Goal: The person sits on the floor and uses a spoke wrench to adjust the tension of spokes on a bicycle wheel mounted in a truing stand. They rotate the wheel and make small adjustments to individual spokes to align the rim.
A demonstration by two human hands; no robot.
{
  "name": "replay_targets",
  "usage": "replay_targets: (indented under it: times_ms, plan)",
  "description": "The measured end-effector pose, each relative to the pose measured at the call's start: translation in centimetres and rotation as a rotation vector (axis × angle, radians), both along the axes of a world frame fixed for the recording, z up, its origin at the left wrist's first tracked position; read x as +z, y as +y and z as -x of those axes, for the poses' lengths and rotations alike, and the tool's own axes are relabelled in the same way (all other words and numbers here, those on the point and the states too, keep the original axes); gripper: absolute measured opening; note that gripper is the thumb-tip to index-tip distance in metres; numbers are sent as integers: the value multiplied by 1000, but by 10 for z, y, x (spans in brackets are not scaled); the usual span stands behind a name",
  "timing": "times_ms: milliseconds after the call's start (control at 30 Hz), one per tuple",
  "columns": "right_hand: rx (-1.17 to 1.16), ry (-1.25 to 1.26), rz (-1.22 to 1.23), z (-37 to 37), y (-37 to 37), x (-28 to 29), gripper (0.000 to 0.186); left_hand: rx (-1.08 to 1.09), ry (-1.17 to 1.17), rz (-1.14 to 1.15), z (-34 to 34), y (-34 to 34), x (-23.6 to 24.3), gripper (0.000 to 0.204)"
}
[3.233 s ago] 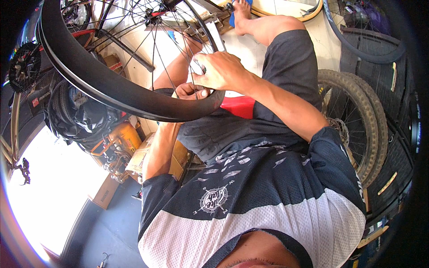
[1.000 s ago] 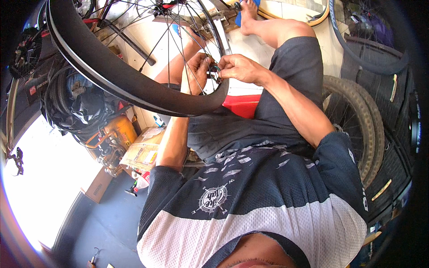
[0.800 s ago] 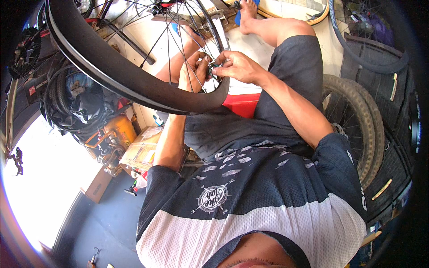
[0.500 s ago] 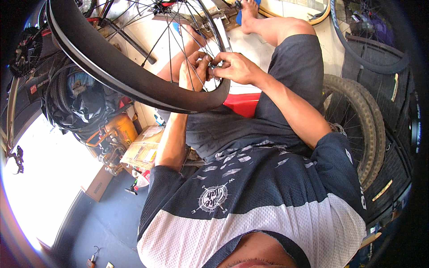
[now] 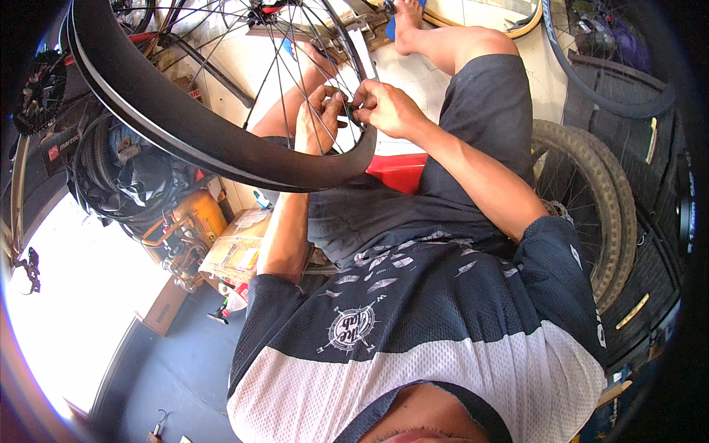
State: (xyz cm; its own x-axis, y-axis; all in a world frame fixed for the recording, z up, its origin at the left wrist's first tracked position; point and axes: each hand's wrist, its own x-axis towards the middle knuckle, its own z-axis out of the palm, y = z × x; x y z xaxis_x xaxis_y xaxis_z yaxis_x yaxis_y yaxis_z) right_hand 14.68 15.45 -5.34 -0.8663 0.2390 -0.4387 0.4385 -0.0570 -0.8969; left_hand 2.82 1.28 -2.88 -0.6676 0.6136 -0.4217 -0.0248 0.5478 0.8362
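A black deep-rim bicycle wheel [image 5: 177, 133] fills the upper left, its spokes radiating from a hub [image 5: 269, 11] at the top edge. My left hand [image 5: 319, 118] is behind the spokes near the rim's right part, fingers curled around something small at a spoke. My right hand [image 5: 385, 111] meets it from the right, thumb and index finger pinched at the same spot beside the rim's inner edge. What the fingertips hold is too small and hidden to name. Below the hands, a red object [image 5: 399, 173] shows between my legs.
Knobby tyred wheels [image 5: 609, 207] stand at the right, black tyres beyond them. At the left are a bicycle crankset [image 5: 40, 92], bundled black tyres [image 5: 125, 173], a yellow machine [image 5: 203, 214] and cardboard boxes [image 5: 236, 247]. Another tan-walled wheel [image 5: 517, 29] lies at the top.
Since the first frame, both hands moved to meet at the spokes, my left rising from under the rim. A small teal tool glimpsed there is now mostly hidden; recently only slight finger movement shows.
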Motion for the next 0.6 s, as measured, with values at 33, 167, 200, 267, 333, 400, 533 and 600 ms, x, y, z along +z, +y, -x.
replay_targets:
  times_ms: [33,167,200,267,333,400,533,600]
  plan:
    - [22,4,-62,0,2,-1,25,-7,8,2,1,-2,-2,24]
    - [-70,95,183,-1,8,-18,28,-54,28,13,4,-2,-4,24]
    - [-86,59,252,-4,10,-15,34,-65,32,19,5,-3,-4,24]
    - [-12,95,87,-4,7,-10,38,-68,18,27,6,-4,-3,24]
    - [58,72,-171,-3,6,13,46,-58,-6,21,7,-3,-3,24]
    - [48,85,-134,-4,6,12,46,-37,-38,7,5,-1,2,24]
    - [52,147,-132,-3,6,1,41,-77,45,23,5,1,6,25]
    - [58,154,-145,-1,6,-10,39,-106,101,95,7,1,9,25]
